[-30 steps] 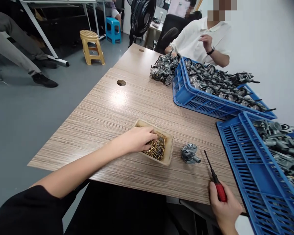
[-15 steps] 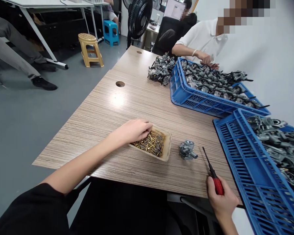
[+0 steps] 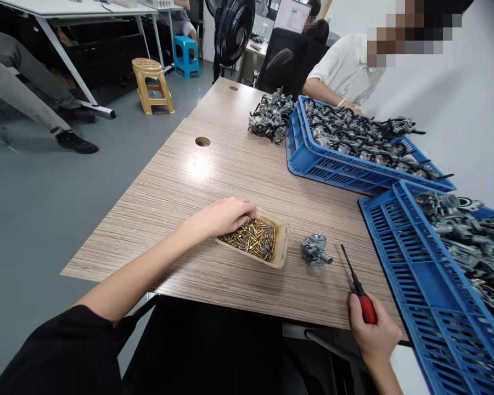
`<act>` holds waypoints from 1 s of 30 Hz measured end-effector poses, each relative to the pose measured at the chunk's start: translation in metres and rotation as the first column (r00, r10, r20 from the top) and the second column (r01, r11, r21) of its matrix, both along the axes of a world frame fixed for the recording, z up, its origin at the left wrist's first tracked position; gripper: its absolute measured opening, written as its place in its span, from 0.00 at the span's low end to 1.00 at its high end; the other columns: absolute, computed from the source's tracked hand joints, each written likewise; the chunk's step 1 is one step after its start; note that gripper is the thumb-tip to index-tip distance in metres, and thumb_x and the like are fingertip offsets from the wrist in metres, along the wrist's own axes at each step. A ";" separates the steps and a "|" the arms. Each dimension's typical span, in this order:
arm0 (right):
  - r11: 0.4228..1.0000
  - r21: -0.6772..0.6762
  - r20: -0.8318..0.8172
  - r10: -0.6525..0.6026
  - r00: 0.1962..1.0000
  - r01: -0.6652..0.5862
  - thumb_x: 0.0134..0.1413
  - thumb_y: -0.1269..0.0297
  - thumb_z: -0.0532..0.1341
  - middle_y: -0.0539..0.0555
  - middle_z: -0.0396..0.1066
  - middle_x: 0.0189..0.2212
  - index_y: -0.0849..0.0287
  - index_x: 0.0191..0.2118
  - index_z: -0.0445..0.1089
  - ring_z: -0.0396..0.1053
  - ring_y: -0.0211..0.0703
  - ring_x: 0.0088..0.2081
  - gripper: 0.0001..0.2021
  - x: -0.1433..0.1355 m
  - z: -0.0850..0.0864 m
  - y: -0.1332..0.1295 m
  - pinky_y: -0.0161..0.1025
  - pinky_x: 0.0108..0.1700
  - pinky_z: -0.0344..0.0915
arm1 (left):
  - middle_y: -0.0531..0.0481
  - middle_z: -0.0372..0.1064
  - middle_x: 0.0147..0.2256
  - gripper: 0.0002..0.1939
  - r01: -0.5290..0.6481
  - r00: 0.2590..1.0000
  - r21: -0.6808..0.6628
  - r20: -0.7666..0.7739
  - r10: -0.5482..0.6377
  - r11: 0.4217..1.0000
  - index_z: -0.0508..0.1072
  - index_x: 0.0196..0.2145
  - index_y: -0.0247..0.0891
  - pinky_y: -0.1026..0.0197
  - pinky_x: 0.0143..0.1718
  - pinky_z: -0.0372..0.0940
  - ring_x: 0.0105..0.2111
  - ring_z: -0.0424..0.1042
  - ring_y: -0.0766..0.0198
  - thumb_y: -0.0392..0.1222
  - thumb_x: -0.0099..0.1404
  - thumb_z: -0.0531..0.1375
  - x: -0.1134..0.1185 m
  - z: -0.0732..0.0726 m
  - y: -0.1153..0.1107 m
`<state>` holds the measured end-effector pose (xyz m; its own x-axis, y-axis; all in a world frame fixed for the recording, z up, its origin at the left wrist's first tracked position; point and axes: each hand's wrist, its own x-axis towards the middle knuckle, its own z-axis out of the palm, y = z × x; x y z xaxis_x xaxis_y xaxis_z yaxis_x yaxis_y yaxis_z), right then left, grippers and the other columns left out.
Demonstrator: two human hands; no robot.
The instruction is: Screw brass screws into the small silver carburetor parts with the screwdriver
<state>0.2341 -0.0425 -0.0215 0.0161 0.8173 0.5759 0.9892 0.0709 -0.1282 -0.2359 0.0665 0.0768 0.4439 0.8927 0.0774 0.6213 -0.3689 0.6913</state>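
Observation:
My left hand (image 3: 231, 216) reaches over the back left rim of a cream plastic tub (image 3: 282, 241), its fingers curled down at the small brass-coloured parts (image 3: 253, 239) inside. What those fingertips hold, if anything, is hidden. To the right of the tub a grey metal carburetor-like part (image 3: 315, 250) rests on the wooden table (image 3: 164, 192). My right hand (image 3: 374, 329), at the table's front edge, is wrapped round the red handle of a screwdriver (image 3: 367, 308), whose dark shaft points away from me toward the upper left.
Two blue crates (image 3: 333, 164) (image 3: 432, 285) full of metal parts line the right side. A pile of similar parts (image 3: 270, 116) lies beside the far crate. Behind it sits a person in a white shirt (image 3: 341, 68). A black fan (image 3: 234, 33) stands beyond the table.
The other person's hands have dropped lower behind the far crate, and that person leans to the right. My two hands have hardly moved.

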 end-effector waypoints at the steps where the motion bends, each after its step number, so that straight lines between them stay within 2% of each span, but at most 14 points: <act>1: 1.000 -0.002 -0.007 -0.002 1.000 0.002 0.60 0.49 0.59 0.62 0.78 0.31 0.66 0.43 0.77 0.75 0.53 0.31 0.22 0.000 0.000 0.000 0.41 0.34 0.64 | 0.45 0.74 0.43 0.11 -0.001 1.000 0.026 0.006 0.001 1.000 0.77 0.41 0.44 0.52 0.49 0.68 0.43 0.73 0.54 0.37 0.66 0.56 0.000 0.001 -0.001; 5: 1.000 -0.018 -0.032 -0.025 0.999 0.024 0.59 0.49 0.60 0.61 0.78 0.31 0.64 0.42 0.77 0.75 0.54 0.31 0.21 0.000 -0.001 0.001 0.42 0.35 0.65 | 0.45 0.71 0.43 0.05 0.041 0.999 0.144 -0.005 -0.041 0.989 0.78 0.36 0.43 0.51 0.53 0.65 0.48 0.69 0.51 0.41 0.64 0.61 0.002 0.004 -0.005; 9: 0.999 -0.024 -0.047 -0.028 0.998 0.027 0.59 0.48 0.59 0.61 0.78 0.32 0.64 0.42 0.77 0.74 0.52 0.31 0.22 0.001 -0.001 0.002 0.41 0.35 0.64 | 0.46 0.70 0.40 0.03 0.117 0.992 0.116 -0.070 -0.109 0.986 0.77 0.30 0.41 0.53 0.51 0.65 0.45 0.68 0.53 0.40 0.62 0.64 0.003 0.005 -0.006; 14: 0.999 0.034 -0.015 0.007 1.000 -0.006 0.59 0.49 0.60 0.61 0.78 0.31 0.65 0.42 0.77 0.74 0.51 0.30 0.22 0.001 -0.002 0.002 0.40 0.34 0.63 | 0.44 0.70 0.43 0.05 0.151 0.975 0.119 -0.180 -0.129 0.981 0.77 0.35 0.37 0.55 0.49 0.64 0.46 0.68 0.55 0.36 0.66 0.60 -0.001 0.005 -0.003; 19: 0.999 0.035 0.007 0.018 1.000 -0.019 0.60 0.51 0.61 0.61 0.78 0.32 0.65 0.42 0.77 0.75 0.51 0.30 0.20 0.002 -0.003 0.001 0.40 0.34 0.64 | 0.44 0.70 0.43 0.07 0.094 0.988 0.153 -0.135 -0.074 0.984 0.76 0.38 0.37 0.57 0.48 0.65 0.44 0.69 0.58 0.37 0.69 0.57 -0.005 0.004 0.001; 30: 1.000 0.006 -0.039 -0.021 0.999 0.021 0.58 0.49 0.61 0.61 0.78 0.32 0.64 0.41 0.77 0.75 0.53 0.31 0.20 -0.004 0.001 0.003 0.42 0.34 0.64 | 0.45 0.70 0.43 0.08 0.096 0.987 0.184 -0.146 -0.070 0.978 0.75 0.41 0.37 0.59 0.45 0.66 0.42 0.71 0.59 0.39 0.71 0.56 -0.007 -0.006 0.005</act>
<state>0.2304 -0.0396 -0.0202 0.0557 0.8131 0.5794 0.9848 0.0508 -0.1660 -0.2429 0.0717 0.0712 0.5342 0.8271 0.1749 0.6672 -0.5395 0.5136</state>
